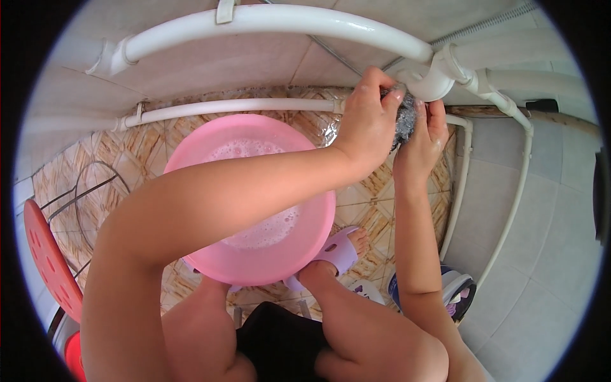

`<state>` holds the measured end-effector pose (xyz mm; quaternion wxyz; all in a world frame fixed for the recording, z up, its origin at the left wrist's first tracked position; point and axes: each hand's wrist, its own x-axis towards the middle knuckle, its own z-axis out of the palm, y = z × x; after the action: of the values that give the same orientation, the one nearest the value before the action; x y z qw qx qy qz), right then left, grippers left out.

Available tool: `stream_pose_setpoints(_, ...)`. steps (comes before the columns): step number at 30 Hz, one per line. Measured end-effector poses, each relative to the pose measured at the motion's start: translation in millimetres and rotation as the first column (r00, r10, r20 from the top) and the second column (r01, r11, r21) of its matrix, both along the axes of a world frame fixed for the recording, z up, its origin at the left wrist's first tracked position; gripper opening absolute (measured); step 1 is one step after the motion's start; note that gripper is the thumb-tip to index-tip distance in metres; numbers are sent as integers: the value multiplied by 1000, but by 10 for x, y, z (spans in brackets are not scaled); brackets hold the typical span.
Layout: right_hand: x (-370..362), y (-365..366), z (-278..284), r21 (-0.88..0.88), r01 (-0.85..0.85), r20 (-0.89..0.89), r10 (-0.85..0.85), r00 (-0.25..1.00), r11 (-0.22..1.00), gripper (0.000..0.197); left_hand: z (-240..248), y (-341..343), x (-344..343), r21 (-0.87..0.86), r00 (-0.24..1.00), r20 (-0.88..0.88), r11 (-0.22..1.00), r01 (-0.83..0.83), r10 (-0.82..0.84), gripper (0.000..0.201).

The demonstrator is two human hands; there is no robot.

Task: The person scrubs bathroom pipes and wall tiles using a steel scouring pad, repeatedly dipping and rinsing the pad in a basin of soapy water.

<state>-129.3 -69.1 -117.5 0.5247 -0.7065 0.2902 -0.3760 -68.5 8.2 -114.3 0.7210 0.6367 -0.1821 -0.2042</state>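
Both my hands are raised at the upper right, close to a white pipe elbow [436, 79]. Between them is a grey, glittering scourer [406, 124] that looks like steel wool. My left hand [372, 124] reaches across from the left, its fingers closed on the scourer's left side. My right hand [420, 146] grips it from the right and below, fingers pointing up. My palms hide part of it. Below my left forearm stands a pink basin [326, 219] holding foamy water [270, 229].
White pipes [273, 19] run along the tiled wall, with a lower pipe [235, 108] behind the basin. More pipes [525, 165] bend down the right wall. A dark bucket [461, 290] stands beside my right arm. A red perforated seat [51, 261] is at the left. My feet wear lilac sandals [340, 251].
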Motion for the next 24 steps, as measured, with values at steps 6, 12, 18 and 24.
stream_pose_setpoints(6,-17,-25,-40,-42,-56,35,58,998,998,16,131,-82,84,77,996,-44,995,-71,74,23)
stream_pose_setpoints(12,15,16,54,-49,-53,-38,51,998,997,13,-60,-228,409,73,998,-21,995,61,-60,23)
stream_pose_setpoints(18,41,29,27,-24,-80,-36,80,996,996,13,-162,-378,643,143,977,211,990,11,-41,26)
stream_pose_setpoints(24,-2,30,22,-17,-48,-72,47,996,999,30,28,-200,446,55,984,175,998,-26,16,15)
